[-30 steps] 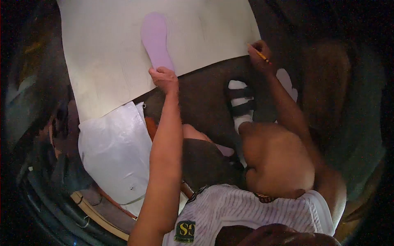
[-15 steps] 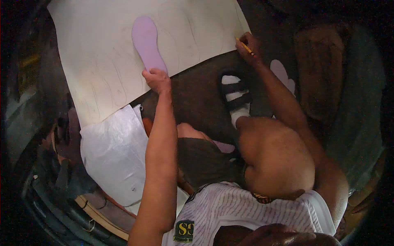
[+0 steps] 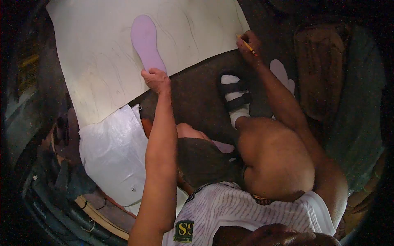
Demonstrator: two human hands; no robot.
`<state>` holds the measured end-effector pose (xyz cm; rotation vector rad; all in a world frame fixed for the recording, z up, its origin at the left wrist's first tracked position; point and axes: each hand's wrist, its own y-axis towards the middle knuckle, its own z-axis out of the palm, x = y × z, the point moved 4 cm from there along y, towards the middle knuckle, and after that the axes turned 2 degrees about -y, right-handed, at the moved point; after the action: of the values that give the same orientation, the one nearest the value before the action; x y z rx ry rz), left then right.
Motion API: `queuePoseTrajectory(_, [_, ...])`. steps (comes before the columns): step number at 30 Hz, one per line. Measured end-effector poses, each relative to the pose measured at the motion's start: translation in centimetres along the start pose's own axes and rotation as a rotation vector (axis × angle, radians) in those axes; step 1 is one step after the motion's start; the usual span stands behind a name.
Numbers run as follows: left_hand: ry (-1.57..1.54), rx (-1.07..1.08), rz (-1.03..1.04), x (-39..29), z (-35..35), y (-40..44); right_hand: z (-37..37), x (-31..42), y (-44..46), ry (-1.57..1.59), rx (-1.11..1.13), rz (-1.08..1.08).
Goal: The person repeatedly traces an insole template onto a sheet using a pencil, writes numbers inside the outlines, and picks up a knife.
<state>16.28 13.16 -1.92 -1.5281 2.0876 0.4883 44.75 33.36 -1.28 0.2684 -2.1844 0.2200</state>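
My left hand (image 3: 156,80) grips the narrow lower end of a pale purple, sole-shaped piece (image 3: 144,37), with its fingers closed on it. The piece lies over a large cream sheet (image 3: 98,24) that carries several faint, curved, sole-like outlines. At the right edge of that sheet, my right hand (image 3: 250,43) is closed around a yellow pencil (image 3: 248,46). The pencil's tip points up and left at the sheet; whether it touches is too small to tell.
A white plastic sack (image 3: 115,158) lies below the sheet on the left. More pale sole shapes (image 3: 280,74) rest on the dark floor beyond my right forearm. My sandalled foot (image 3: 234,92) stands below the sheet. A brown block-like object (image 3: 318,69) is at the right.
My right hand and the pencil have shifted slightly up and to the right. The sole-shaped piece and my left hand have moved a touch up and left.
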Motion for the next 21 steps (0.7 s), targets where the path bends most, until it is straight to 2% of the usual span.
queuePoseTrajectory(2, [0.011, 0.033, -0.071, 0.3, 0.1, 0.1, 0.3, -0.6, 0.1, 0.007, 0.044, 0.033])
queuePoseTrajectory(8, [0.019, 0.03, -0.037, 0.0, -0.1, 0.1, 0.2, -0.4, 0.2, 0.048, -0.003, -0.065])
queuePoseTrajectory(10, [0.008, 0.034, -0.053, -0.2, -0.2, 0.0, 0.7, -3.2, 0.6, 0.432, -0.029, 0.213])
queuePoseTrajectory(11, [-0.001, 0.038, -0.065, -0.1, -0.1, 0.0, -0.3, -1.8, 0.6, 0.433, -0.028, 0.213])
queuePoseTrajectory(14, [0.008, 0.009, 0.028, 0.7, 0.3, 0.3, -2.9, -0.5, 0.8, 0.277, -0.099, 0.324])
queuePoseTrajectory(17, [0.004, 0.033, -0.045, 0.3, 0.0, 0.3, -4.2, -2.3, 1.6, 0.268, -0.151, 0.194])
queuePoseTrajectory(19, [-0.011, 0.066, -0.084, -0.7, -0.9, -0.1, -5.1, -2.0, 2.0, -0.013, -0.121, 0.1])
queuePoseTrajectory(21, [-0.037, 0.09, -0.109, -0.8, -1.7, -0.1, -5.6, -1.4, 1.8, -0.072, -0.123, 0.07])
